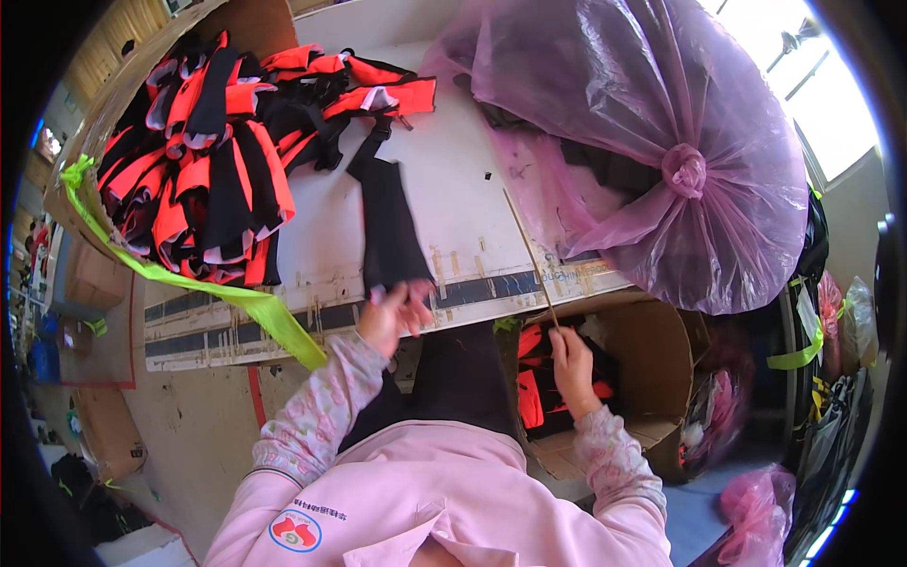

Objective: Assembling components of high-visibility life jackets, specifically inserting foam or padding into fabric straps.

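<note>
A long black fabric strap piece (392,217) with a buckle at its far end lies on the white table and reaches its front edge. My left hand (392,318) is at its near end, fingers apart and slightly blurred; whether they touch the fabric I cannot make out. In my right hand (573,369), fingers closed, is a thin wooden stick (529,248) that slants up over the table edge. Below that hand stands an open cardboard box (657,364) with orange and black fabric pieces (531,397) inside.
Many orange and black straps (222,175) spill from a tipped cardboard box (90,180) at far left, with a neon-yellow strip (250,302) along its edge. A large knotted pink plastic bag (727,227) covers the table's right. Another pink bag (756,506) sits lower right.
</note>
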Demonstrator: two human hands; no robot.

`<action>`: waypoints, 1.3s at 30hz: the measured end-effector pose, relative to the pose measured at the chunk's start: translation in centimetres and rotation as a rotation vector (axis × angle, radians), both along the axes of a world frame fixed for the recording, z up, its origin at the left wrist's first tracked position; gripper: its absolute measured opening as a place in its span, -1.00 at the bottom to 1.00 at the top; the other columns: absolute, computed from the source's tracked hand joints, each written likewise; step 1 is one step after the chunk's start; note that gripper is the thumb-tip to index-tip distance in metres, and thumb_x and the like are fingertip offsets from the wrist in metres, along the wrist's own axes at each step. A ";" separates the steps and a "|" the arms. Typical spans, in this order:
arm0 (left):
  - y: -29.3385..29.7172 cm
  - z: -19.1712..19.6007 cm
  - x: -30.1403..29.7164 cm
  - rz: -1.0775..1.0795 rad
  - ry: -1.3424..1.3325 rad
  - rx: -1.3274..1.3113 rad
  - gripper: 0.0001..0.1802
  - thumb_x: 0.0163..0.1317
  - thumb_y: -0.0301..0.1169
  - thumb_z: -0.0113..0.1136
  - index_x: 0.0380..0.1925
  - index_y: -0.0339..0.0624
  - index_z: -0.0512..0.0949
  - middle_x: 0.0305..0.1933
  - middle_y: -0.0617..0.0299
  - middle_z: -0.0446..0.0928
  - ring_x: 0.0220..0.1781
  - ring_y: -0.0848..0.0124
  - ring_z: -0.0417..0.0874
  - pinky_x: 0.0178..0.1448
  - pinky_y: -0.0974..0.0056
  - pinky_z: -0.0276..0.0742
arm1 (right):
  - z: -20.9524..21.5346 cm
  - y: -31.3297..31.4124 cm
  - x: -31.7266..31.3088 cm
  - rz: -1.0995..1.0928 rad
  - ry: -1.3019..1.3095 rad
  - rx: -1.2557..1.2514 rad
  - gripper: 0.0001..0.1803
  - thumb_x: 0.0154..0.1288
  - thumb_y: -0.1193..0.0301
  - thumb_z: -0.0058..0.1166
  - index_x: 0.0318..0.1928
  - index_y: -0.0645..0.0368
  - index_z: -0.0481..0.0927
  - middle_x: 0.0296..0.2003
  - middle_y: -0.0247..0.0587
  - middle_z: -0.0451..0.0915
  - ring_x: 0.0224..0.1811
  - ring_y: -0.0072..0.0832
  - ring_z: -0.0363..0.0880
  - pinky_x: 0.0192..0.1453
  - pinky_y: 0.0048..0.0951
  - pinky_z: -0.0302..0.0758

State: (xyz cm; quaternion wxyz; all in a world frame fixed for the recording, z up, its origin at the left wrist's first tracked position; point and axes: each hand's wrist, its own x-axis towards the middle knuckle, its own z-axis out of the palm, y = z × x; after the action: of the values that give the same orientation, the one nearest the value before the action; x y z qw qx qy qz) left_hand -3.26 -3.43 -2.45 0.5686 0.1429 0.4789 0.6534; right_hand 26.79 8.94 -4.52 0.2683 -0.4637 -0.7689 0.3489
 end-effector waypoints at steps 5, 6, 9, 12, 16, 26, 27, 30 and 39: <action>-1.3 -2.6 4.6 -0.085 -0.085 -0.132 -0.67 0.30 -0.23 -0.05 -0.13 -0.27 0.44 -0.28 -0.01 0.58 -0.46 0.28 0.62 -0.54 0.34 0.52 | 1.9 9.5 -3.9 0.069 -0.047 0.433 -0.76 0.22 0.38 0.02 -0.18 0.29 0.51 -0.39 0.02 0.52 -0.35 -0.14 0.50 -0.27 -0.25 0.41; -1.4 -2.5 4.7 -0.104 -0.102 -0.146 -0.66 0.30 -0.22 -0.05 -0.10 -0.27 0.43 -0.27 -0.02 0.58 -0.45 0.28 0.62 -0.53 0.34 0.52 | 1.8 12.3 -4.2 0.085 -0.027 0.582 -0.74 0.21 0.38 0.04 -0.16 0.30 0.51 -0.39 0.01 0.52 -0.38 -0.18 0.50 -0.28 -0.29 0.41; -1.9 -4.3 4.1 -0.117 -0.101 -0.116 -0.64 0.30 -0.21 -0.04 -0.09 -0.28 0.42 -0.22 -0.04 0.57 -0.45 0.27 0.62 -0.53 0.34 0.52 | 3.8 19.3 -7.0 -0.062 0.318 -0.008 -0.72 0.20 0.40 0.06 -0.10 0.26 0.51 -0.35 -0.19 0.54 -0.39 -0.39 0.48 -0.30 -0.45 0.40; -1.7 -3.5 4.5 -0.076 -0.102 -0.089 -0.64 0.30 -0.22 -0.05 -0.09 -0.29 0.42 -0.21 -0.03 0.56 -0.44 0.27 0.62 -0.53 0.34 0.52 | 1.9 28.3 -7.2 -0.194 0.681 -0.460 -0.60 0.18 0.35 0.11 0.05 0.08 0.45 -0.15 -0.29 0.51 -0.17 -0.40 0.45 -0.09 -0.41 0.39; -2.2 -4.0 4.4 -0.077 -0.087 -0.055 -0.65 0.29 -0.22 -0.04 -0.11 -0.28 0.44 -0.24 -0.01 0.57 -0.44 0.27 0.62 -0.53 0.33 0.52 | 1.9 32.2 -8.0 -0.410 0.691 -0.680 -0.41 0.18 0.29 0.11 0.23 -0.06 0.25 0.18 -0.31 0.28 0.17 -0.29 0.18 0.24 -0.20 0.15; -2.0 -3.7 4.7 -0.055 -0.120 -0.080 -0.69 0.27 -0.26 -0.01 -0.16 -0.31 0.46 -0.29 0.02 0.56 -0.44 0.26 0.63 -0.56 0.37 0.51 | 5.6 23.2 -8.6 -0.415 1.079 -0.464 -0.57 0.25 0.22 0.08 0.01 0.24 0.40 -0.14 -0.20 0.36 -0.09 -0.44 0.33 0.00 -0.25 0.45; -1.7 -3.3 4.8 -0.061 -0.120 -0.102 -0.69 0.28 -0.26 -0.03 -0.17 -0.31 0.46 -0.28 0.01 0.56 -0.45 0.28 0.63 -0.56 0.37 0.51 | 6.3 20.5 -8.2 -0.407 1.114 -0.457 -0.62 0.24 0.23 0.08 -0.05 0.23 0.42 -0.20 -0.22 0.36 -0.17 -0.47 0.35 -0.05 -0.27 0.48; -0.7 -1.4 5.7 -0.020 -0.112 -0.147 -0.60 0.30 -0.16 -0.06 -0.18 -0.34 0.48 -0.33 0.02 0.57 -0.47 0.37 0.58 -0.52 0.41 0.48 | 6.2 13.8 -5.6 -0.349 1.081 -0.408 -0.75 0.22 0.39 0.09 -0.15 0.22 0.39 -0.21 -0.29 0.35 -0.21 -0.53 0.36 -0.07 -0.34 0.48; 1.8 1.3 4.9 -0.072 -0.210 -0.155 -0.63 0.32 -0.14 -0.09 -0.35 -0.23 0.51 -0.49 0.05 0.55 -0.65 0.37 0.55 -0.33 0.26 0.56 | 18.9 0.1 -1.1 0.374 0.520 0.419 -0.49 -0.05 0.69 0.01 0.01 0.22 0.35 -0.25 -0.23 0.41 -0.25 -0.44 0.38 -0.07 -0.48 0.31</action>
State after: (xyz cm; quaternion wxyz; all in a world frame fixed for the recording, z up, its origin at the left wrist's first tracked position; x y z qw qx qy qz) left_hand 1.64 -1.63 -1.16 0.6480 0.0464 0.4604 0.6050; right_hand 25.65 9.00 14.36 0.4749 -0.1465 -0.8014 0.3329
